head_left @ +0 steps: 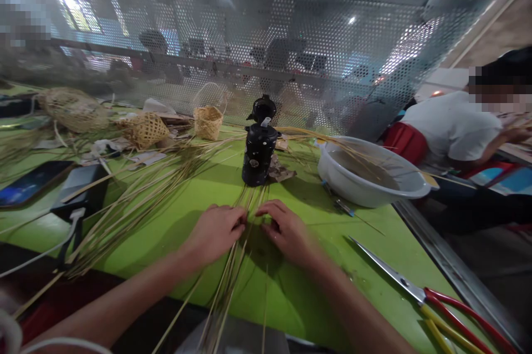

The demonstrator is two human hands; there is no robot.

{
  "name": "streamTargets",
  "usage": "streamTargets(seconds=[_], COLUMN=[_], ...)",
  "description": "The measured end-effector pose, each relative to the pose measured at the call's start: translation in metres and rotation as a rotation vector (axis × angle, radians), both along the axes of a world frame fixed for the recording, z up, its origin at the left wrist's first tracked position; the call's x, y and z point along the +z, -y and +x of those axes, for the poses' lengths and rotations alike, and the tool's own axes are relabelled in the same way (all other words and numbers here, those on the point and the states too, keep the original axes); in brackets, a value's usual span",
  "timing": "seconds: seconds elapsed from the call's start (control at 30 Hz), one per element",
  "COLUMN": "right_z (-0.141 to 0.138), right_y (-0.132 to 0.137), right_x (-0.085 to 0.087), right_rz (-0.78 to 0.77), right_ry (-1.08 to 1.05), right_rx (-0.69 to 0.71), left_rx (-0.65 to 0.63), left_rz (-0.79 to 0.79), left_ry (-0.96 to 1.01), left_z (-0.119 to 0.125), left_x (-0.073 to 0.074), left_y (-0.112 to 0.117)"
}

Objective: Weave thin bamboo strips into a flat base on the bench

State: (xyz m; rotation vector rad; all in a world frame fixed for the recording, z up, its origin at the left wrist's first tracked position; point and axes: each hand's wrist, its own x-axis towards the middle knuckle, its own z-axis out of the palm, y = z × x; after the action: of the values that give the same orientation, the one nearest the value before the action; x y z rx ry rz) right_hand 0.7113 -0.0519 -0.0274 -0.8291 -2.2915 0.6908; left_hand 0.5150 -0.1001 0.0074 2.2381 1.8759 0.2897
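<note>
In the head view, a bundle of thin pale bamboo-like strips (228, 282) runs across the green table and over its front edge. My left hand (216, 229) is closed at the upper part of this bundle, with thumb and index finger pinched on strips. Just right of it, my right hand (288, 229) hovers close to the strips, fingers bent and thumb apart from the index finger; nothing shows in it. Beyond both hands stands a black bottle (258, 157) with its lid flipped up, and the strips reach its base.
A white basin (353, 188) holding water stands right, strips across its rim. Scissors with red and yellow handles (409, 287) lie near the right edge. Left are more strips (137, 204), a phone (35, 182) and a dark box with a cable (81, 193). Small woven baskets (208, 121) stand behind. A person (457, 121) sits right.
</note>
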Motion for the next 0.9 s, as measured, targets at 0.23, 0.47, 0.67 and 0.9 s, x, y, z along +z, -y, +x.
streamTargets(seconds=[0.23, 0.47, 0.67, 0.9], right_z=[-0.004, -0.007, -0.011, -0.011], right_y=[0.000, 0.002, 0.001, 0.001], right_x=[-0.004, -0.003, -0.010, -0.007], right_rz=[0.006, -0.035, -0.071, -0.079], right_ry=[0.053, 0.046, 0.016, 0.022], right_rx=[0.051, 0.023, -0.020, -0.011], left_rx=[0.000, 0.029, 0.027, 0.032], left_rz=[0.008, 0.005, 0.010, -0.116], left_ry=[0.062, 0.140, 0.194, 0.001], left_z=[-0.008, -0.010, -0.014, -0.016], left_x=[0.003, 0.003, 0.002, 0.006], left_y=[0.000, 0.000, 0.004, 0.011])
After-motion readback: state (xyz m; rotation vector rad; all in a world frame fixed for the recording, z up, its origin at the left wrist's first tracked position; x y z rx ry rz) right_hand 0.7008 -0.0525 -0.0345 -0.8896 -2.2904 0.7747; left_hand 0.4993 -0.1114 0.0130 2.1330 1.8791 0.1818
